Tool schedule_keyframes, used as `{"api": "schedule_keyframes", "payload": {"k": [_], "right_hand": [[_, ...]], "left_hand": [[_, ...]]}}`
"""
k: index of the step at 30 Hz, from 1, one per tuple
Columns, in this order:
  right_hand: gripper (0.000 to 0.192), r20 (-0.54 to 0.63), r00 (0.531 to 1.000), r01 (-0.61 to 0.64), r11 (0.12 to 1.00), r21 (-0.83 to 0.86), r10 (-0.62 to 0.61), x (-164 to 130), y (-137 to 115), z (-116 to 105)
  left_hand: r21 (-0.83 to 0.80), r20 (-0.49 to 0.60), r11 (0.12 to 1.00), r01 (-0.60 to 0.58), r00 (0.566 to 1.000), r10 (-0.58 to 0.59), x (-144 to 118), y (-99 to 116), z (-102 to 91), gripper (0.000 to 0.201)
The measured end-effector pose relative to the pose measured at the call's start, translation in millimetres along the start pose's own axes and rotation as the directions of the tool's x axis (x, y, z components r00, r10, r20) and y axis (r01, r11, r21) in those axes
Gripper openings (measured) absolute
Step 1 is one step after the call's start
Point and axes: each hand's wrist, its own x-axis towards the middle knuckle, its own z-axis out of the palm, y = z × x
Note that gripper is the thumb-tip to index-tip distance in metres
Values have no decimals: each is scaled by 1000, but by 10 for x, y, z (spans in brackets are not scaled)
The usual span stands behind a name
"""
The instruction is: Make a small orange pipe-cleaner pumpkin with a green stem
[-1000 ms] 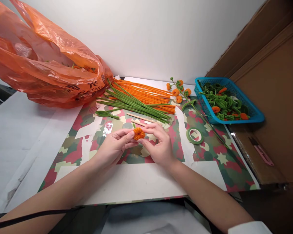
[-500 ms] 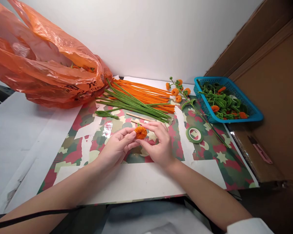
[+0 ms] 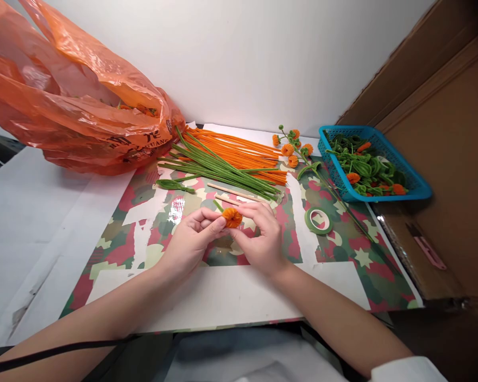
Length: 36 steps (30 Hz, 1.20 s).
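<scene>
Between my two hands is a round orange pipe-cleaner flower (image 3: 232, 217), with a short green stem (image 3: 218, 206) poking out behind it. My left hand (image 3: 199, 233) pinches the flower's left side between thumb and fingers. On the other side, my right hand (image 3: 261, 233) grips it with thumb below and fingertips above. Just beyond the fingers lie two thin wooden sticks (image 3: 228, 189). Behind them, green pipe cleaners (image 3: 227, 172) rest across a bundle of orange pipe cleaners (image 3: 242, 148). A bound green leaf piece (image 3: 174, 185) sits to their left.
An orange plastic bag (image 3: 115, 127) stands at the back left. Green floral tape (image 3: 318, 220) lies to the right, near a finished orange flower stem (image 3: 322, 183). A blue basket (image 3: 416, 191) holds green and orange pieces. A pink cutter (image 3: 430, 252) lies on cardboard at far right.
The flower has turned slightly in my fingers, and more of its green stem now shows, pointing up and left. Both hands keep their hold.
</scene>
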Motion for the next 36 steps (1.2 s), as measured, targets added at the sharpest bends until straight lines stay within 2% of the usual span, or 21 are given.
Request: {"api": "schedule_keyframes", "payload": {"k": [10,17,20,22,25,27,30,36], "right_hand": [[14,30,984,-177,966,189,174,-22,6,57],[11,43,975,-221,956,194,217,-32,5,70],[20,83,968,-248,955,161,237,-35,-16,63],[36,124,967,-238,963,127,223,-18,-32,34],[55,185,976,-134,987,93,115,45,-38,-41],[51,213,977,-46,995,86,27,93,-21,-90],[40,230,972,21,995,96,-43,137,26,-127],[26,184,983,-23,993,116,1,133,59,-113]], "left_hand": [[-74,10,996,53,999,-52,24,-4,24,40],[-83,66,993,83,995,-78,32,-7,18,37],[-76,86,992,103,992,-96,20,-2,23,35],[-71,92,991,113,990,-106,18,-1,17,33],[-73,90,992,101,991,-95,30,3,-6,33],[-59,78,995,78,994,-73,39,13,-17,32],[-10,65,998,55,996,-54,31,37,-13,30],[78,110,997,-1,994,-8,-5,53,3,35]]}}
